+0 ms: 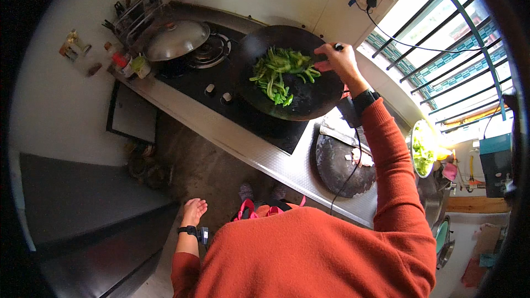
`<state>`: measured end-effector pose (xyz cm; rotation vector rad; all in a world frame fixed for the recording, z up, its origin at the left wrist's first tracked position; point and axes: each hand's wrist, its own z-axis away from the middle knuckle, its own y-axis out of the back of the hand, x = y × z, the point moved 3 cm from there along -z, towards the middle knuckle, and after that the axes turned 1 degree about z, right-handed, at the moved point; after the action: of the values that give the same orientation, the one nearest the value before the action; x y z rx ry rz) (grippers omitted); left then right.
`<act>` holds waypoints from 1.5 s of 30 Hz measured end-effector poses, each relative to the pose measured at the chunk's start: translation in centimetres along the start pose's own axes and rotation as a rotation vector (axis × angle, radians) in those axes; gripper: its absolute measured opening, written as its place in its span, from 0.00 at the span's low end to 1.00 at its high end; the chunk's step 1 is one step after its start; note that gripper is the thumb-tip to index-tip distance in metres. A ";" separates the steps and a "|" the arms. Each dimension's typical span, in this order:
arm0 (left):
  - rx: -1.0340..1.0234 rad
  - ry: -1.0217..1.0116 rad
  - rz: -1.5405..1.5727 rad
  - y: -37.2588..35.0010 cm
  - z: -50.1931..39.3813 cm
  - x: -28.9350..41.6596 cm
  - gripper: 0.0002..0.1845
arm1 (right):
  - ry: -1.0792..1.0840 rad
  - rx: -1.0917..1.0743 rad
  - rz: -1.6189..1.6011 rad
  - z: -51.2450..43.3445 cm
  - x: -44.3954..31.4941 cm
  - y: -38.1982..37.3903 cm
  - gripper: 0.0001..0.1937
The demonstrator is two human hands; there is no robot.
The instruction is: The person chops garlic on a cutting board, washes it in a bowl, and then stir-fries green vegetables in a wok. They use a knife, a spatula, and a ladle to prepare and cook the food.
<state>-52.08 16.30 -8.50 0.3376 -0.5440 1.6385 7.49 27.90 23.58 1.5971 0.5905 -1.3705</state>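
Observation:
In a large dark wok [314, 99] on the cooktop lie chopped green vegetables [281, 70], partly blurred. At the wok's right side, my right hand [337, 62] is closed around a dark handle [338, 46]. Only the handle's rounded end shows; the rest is hidden below the hand. My left hand [194, 212] hangs low beside my body with loosely extended fingers and nothing in it. Each wrist wears a black strap with a small device.
A lidded pan [178, 41] stands on the left burner [209, 51], near seasoning containers [132, 66]. To the wok's right, a round chopping board [335, 174] carries a cleaver [339, 134] and pale meat pieces [362, 158]. Beyond my right arm is a bowl of leafy greens [422, 149]. A cable [356, 165] trails from my right wrist.

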 end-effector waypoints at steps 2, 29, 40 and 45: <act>0.007 -0.001 -0.012 0.1 0.1 0.0 0.07 | 0.148 0.061 -0.153 -0.7 0.1 0.1 0.13; -0.006 -0.006 -0.013 -1.5 -0.1 1.7 0.10 | -0.093 0.100 -0.612 1.5 1.8 -3.8 0.12; 0.004 0.017 0.006 -0.1 -0.7 -0.2 0.09 | -0.030 0.035 0.131 2.2 2.3 -1.0 0.13; 0.019 0.010 -0.003 -0.2 -0.7 0.0 0.09 | -0.089 -0.155 0.249 1.3 -3.8 3.5 0.10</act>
<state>-51.84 16.63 -9.04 0.3435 -0.5207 1.6422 8.73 25.89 28.43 1.4248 0.4180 -1.1749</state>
